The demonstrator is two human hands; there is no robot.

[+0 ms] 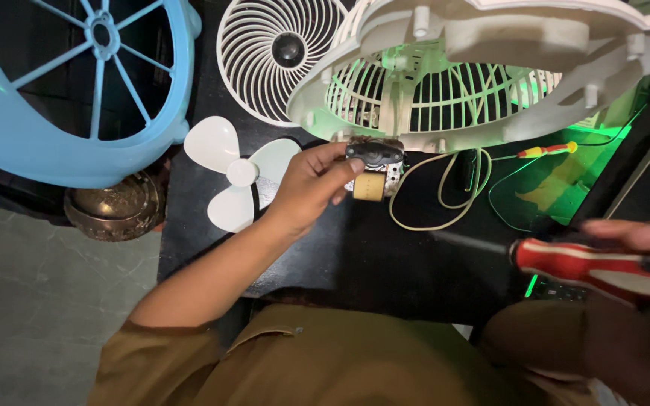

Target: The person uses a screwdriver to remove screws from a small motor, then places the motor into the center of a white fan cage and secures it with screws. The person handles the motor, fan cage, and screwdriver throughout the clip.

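- Counting parts on the dark table (385, 263): one small fan motor (374, 167), one white three-blade propeller (238, 174), one round white spiral grille (276, 53), one white fan housing (490, 68) with ribbed guard, one light-blue ring frame (77, 90), one brass-coloured bowl (114, 207).
- Two screwdrivers are seen: a large red-handled screwdriver (603, 267) at 3 o'clock, a small yellow-and-red screwdriver (547, 149) at 2 o'clock.
- One cream cable (445, 192) is looped just right of the motor.
- Left hand (310, 188): fingers are curled, thumb and forefinger are pinched on the motor's black top; motor is held at frame centre, just below the housing's lower edge.
- Right hand (637, 233): seen at the 3 o'clock edge, blurred; fingers are laid along the red handle and wrapped on it, shaft is pointed toward 9 o'clock.
- Propeller is lying at 9 o'clock of the left hand, touching or just beside the wrist; which one cannot be told.
- Blue frame is at 10 o'clock, bowl under its lower rim.
- Green light is cast across the housing and the table's right side.
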